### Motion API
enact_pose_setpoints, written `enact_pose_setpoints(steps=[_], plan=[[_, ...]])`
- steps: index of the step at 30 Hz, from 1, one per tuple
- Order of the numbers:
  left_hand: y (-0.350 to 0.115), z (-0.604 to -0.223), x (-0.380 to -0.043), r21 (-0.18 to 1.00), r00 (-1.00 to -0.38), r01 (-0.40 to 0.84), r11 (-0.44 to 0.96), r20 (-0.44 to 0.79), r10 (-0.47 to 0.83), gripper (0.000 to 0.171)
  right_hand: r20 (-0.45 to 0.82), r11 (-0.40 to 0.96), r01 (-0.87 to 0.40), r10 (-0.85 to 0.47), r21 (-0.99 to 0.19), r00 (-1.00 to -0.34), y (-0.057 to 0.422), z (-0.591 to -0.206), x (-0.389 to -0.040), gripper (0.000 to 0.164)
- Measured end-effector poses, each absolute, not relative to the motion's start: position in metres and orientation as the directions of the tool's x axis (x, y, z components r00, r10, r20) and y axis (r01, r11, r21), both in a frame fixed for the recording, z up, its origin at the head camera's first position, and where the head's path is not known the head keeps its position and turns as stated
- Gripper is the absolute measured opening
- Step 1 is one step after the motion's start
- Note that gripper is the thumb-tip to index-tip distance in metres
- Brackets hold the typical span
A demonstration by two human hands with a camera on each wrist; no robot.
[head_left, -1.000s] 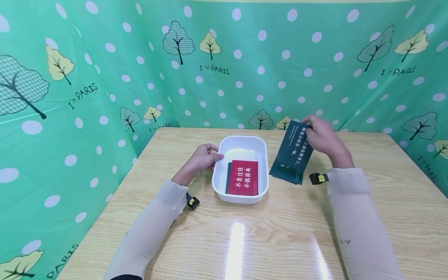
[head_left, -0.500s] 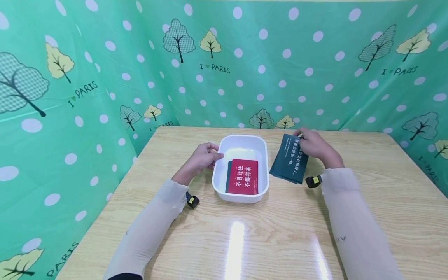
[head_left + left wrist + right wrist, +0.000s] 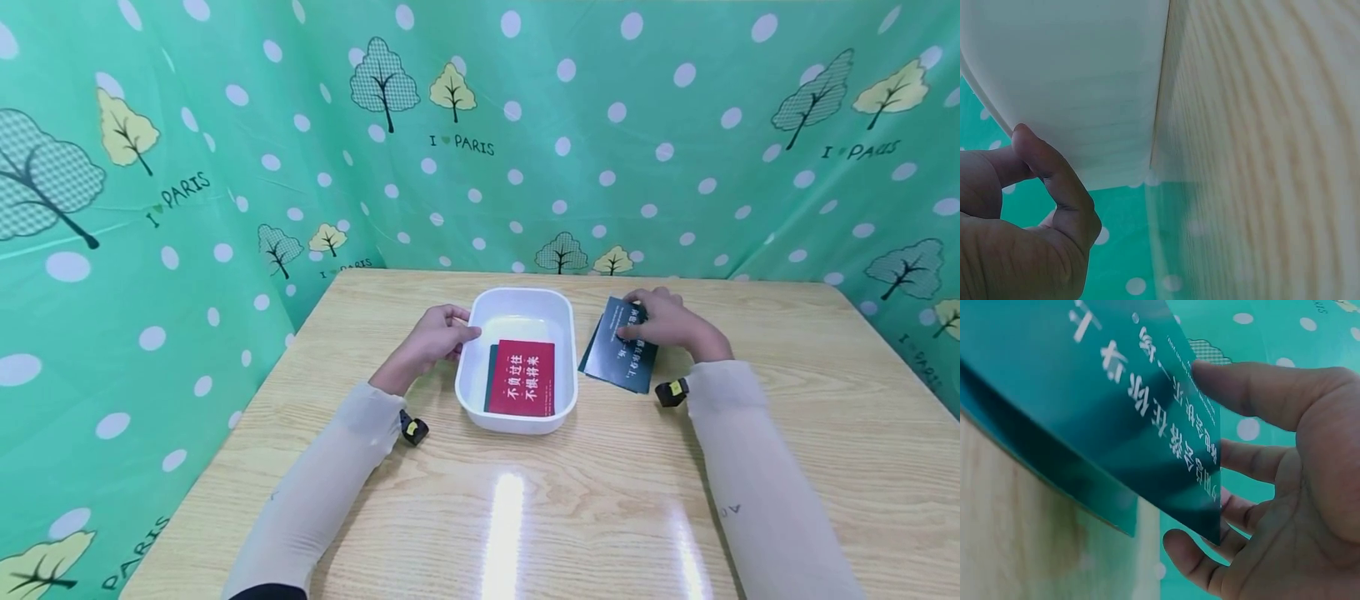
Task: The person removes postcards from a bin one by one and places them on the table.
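Note:
A white plastic tub (image 3: pixel 516 424) stands on the table, and my left hand (image 3: pixel 433 340) pinches its left rim, thumb on the edge. Inside it lies a red card (image 3: pixel 522 392) with white lettering, partly covering a dark green card (image 3: pixel 491 379). To the right of the tub, my right hand (image 3: pixel 667 321) holds a dark green card (image 3: pixel 615 362) printed in white, thumb on its face and fingers behind. In the right wrist view this card (image 3: pixel 1116 425) is raised at one end above another green card (image 3: pixel 1107 506). The left wrist view shows the tub's outer wall (image 3: pixel 1085 94).
The wooden table (image 3: pixel 585 517) carries bright light reflections near its front. A green curtain (image 3: pixel 480 200) with trees and dots closes off the back and left side. Small black wrist cameras sit below both cuffs.
My right hand has lowered the green cards toward the table, and its thumb has moved further over the top card's face. The left hand and tub have stayed put.

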State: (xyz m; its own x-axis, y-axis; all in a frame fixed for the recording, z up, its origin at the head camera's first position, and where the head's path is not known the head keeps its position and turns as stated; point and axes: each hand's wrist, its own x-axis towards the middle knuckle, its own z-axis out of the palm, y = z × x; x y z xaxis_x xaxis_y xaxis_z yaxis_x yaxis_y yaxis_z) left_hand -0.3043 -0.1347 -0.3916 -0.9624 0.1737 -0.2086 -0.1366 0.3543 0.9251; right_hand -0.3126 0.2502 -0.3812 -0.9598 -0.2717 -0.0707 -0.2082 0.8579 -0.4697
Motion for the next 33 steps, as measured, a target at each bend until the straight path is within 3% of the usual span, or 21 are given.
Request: enact_pose_setpoints(steps=[33], plan=[[-0.135,-0.393,-0.304,0.930,-0.964,-0.126,0.344,-0.197,0.180,0.031,-0.178,0.900,-0.151,-0.241,-0.409,-0.954,0.242,-0.397,-0.317,0.061]])
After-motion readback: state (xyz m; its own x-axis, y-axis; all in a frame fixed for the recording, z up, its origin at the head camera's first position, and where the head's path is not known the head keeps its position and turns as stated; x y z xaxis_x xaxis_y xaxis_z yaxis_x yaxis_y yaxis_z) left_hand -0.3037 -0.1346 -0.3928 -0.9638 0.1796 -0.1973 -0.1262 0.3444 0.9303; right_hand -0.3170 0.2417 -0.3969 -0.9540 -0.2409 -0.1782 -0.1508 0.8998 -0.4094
